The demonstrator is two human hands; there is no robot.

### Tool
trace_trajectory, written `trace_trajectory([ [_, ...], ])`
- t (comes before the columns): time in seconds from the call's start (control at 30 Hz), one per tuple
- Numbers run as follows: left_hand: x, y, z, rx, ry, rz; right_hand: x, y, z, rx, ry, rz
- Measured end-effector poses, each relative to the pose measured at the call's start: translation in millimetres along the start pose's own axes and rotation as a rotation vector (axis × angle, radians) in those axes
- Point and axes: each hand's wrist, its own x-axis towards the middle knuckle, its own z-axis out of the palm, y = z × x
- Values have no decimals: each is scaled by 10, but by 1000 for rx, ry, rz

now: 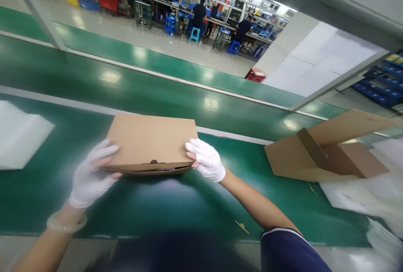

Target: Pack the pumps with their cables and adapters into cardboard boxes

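A brown cardboard box [153, 139] with its lid folded down is between my two gloved hands above the green work surface. Along its near edge a narrow gap shows under the lid, and a dark round notch sits at the middle. My left hand [91, 175] grips the left front corner, thumb below and fingers along the side. At the right front corner, my right hand [206, 160] has its fingers closed on the lid and edge. Both white gloves leave some fingertips bare. What lies inside the box is hidden.
An open cardboard box [292, 158] stands at the right beside white foam sheets [355, 194]. More white foam [22, 137] lies at the left. A small cardboard scrap [242, 226] rests near the front edge. Beyond the green benches, several people sit or stand at a work line.
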Motion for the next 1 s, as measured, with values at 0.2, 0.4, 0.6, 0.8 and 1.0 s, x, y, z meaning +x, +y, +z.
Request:
trace_trajectory([
  [0.2, -89, -28, 148, 172, 173, 45, -227, -61, 342, -161, 78, 97],
  [0.4, -101, -92, 152, 258, 237, 116, -297, 30, 375, -198, -148, 80],
  [0.6, -57, -156, 197, 293, 266, 252, -4, -183, 217, -244, 9, 93],
  [0.8, -88, -76, 212, 320, 247, 198, 567, -725, 261, -207, -252, 126],
  [1.0, -98, -10, 216, 324, 198, 94, 537, -787, 442, -146, -223, 5],
])
